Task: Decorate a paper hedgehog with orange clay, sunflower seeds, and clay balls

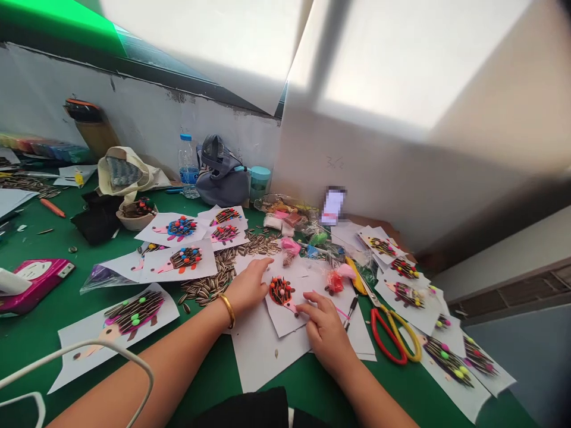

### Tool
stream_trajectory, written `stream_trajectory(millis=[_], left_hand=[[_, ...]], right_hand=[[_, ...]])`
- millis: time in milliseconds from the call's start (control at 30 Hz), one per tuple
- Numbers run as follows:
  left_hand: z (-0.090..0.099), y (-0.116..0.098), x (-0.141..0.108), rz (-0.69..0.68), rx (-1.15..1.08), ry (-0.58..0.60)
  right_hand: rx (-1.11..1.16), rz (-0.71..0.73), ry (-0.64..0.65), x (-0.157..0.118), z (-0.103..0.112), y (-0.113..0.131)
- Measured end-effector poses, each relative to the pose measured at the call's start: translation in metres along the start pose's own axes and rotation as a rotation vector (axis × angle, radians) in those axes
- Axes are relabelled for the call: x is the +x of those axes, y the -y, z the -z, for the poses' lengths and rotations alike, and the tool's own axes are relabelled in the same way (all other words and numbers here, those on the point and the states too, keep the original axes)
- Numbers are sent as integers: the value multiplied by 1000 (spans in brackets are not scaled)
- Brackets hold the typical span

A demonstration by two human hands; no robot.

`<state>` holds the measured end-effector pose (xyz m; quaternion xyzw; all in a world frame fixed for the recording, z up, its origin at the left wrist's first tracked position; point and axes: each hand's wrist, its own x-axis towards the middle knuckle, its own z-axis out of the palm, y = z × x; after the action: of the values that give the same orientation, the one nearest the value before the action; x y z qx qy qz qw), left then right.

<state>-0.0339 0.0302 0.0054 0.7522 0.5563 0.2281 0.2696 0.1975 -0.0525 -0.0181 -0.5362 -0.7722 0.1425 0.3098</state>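
Observation:
A small white sheet bears a hedgehog figure covered in dark seeds with red and orange balls. It lies on larger white paper between both hands. My left hand, with a gold bangle at the wrist, is at the sheet's upper left, fingers apart and nothing visible in it. My right hand rests by the hedgehog's pink snout with fingers spread, holding nothing. Just behind my left hand spreads a pile of striped sunflower seeds.
Finished-looking hedgehog sheets lie left and right. Scissors and a black pen are right of my right hand. Behind stand a water bottle, a grey bag and a phone. A pink device sits left.

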Motion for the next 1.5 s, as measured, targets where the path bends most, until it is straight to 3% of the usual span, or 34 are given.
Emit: stream_trajectory(millis=[400, 1500], left_hand=[[0, 0, 2, -5, -4, -9], [3, -1, 3, 5, -4, 5]], right_hand=[[-17, 15, 29, 3, -3, 1], [-46, 69, -71, 3, -5, 4]])
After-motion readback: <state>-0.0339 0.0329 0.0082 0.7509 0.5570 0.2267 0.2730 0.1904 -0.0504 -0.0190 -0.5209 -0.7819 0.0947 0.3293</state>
